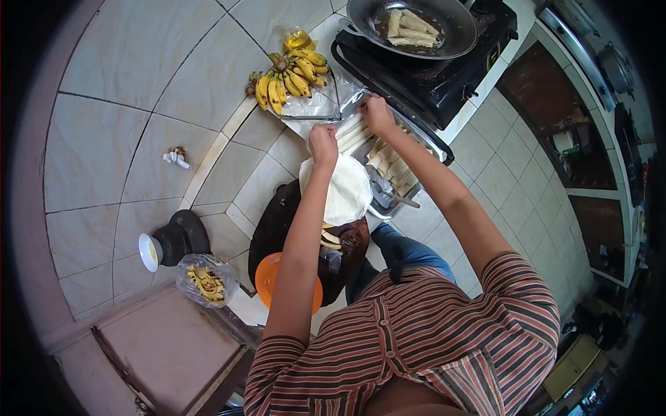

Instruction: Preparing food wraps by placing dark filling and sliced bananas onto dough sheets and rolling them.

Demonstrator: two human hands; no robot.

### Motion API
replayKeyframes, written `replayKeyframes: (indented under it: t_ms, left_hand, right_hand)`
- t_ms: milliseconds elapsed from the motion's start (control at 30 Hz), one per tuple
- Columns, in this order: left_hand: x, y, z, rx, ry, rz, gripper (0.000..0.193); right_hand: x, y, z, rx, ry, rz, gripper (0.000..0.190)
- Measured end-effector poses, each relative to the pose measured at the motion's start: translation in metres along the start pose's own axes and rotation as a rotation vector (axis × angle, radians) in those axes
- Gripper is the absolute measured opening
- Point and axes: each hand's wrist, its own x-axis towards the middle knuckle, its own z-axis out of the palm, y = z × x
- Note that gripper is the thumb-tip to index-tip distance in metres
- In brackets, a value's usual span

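Observation:
Both my hands reach over a metal tray (387,210) that holds pale wrapped rolls (393,169). A clear plastic sheet (349,106) stretches between my left hand (323,141) and my right hand (376,113); the fingers of each are pinched on its edge. More pale rolls (355,136) lie under the sheet. Nearer me, a stack of round white wrappers (347,190) rests at the dark wooden board (270,213). Peeled banana pieces (330,239) lie beside the wrappers. A spoon-like utensil (400,198) leans over the tray's near end.
A wok (458,36) with rolls in oil (413,28) sits on a black gas stove (442,96). Bananas (291,78) and a bag of yellow oil (297,39) stand at the back. An orange plate (266,275) and a bag of banana peels (208,281) are at the left.

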Motion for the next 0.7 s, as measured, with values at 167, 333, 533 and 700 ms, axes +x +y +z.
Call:
replayKeyframes:
  t_ms: [167, 333, 533, 700]
  left_hand:
    - [-0.013, 0.015, -0.003, 0.152, 0.074, 0.038, 0.014]
    - [-0.026, 0.023, -0.011, 0.246, 0.076, 0.201, 0.018]
    - [-0.056, 0.022, -0.042, 0.165, 0.154, 0.183, 0.019]
    - [-0.106, -0.006, -0.079, 0.048, 0.129, -0.015, 0.021]
  right_hand:
    - [-0.01, -0.015, -0.016, -0.059, -0.041, 0.025, 0.014]
    - [-0.017, -0.017, -0.021, -0.21, 0.027, -0.041, 0.016]
    - [-0.05, -0.023, -0.052, -0.156, 0.031, -0.026, 0.015]
    - [-0.095, -0.03, -0.088, -0.085, -0.008, 0.071, 0.019]
